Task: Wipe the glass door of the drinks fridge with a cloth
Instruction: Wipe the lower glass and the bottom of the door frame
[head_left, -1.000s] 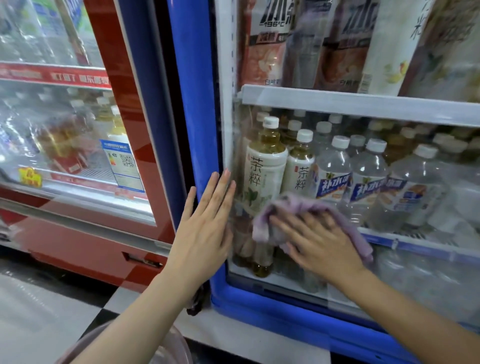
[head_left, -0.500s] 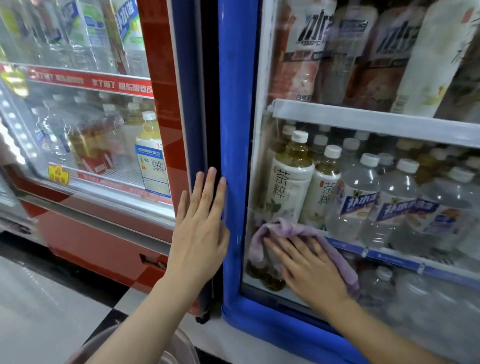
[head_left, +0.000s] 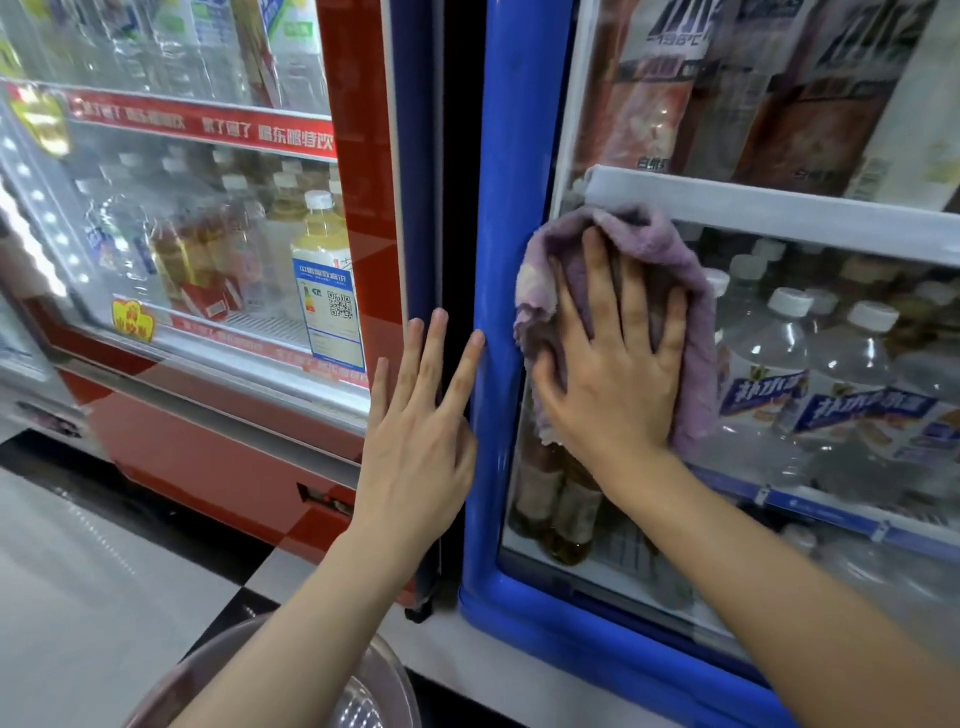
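Note:
The drinks fridge has a blue door frame (head_left: 511, 156) around a glass door (head_left: 779, 493) with bottles behind it. My right hand (head_left: 613, 364) lies flat on a purple cloth (head_left: 644, 234), pressing it against the glass at the door's left edge, partly over the frame. The cloth bunches above and to the right of my fingers. My left hand (head_left: 415, 441) rests flat with fingers apart on the dark gap and the blue frame's left edge, holding nothing.
A red fridge (head_left: 358, 182) with its own glass door stands to the left, close against the blue one. A clear round basin (head_left: 353, 691) sits on the floor below my left arm. The floor (head_left: 78, 597) is tiled in white and black.
My right hand has slid the cloth up and to the left, from low on the glass to the frame's edge below the white shelf. The left hand stays on the frame.

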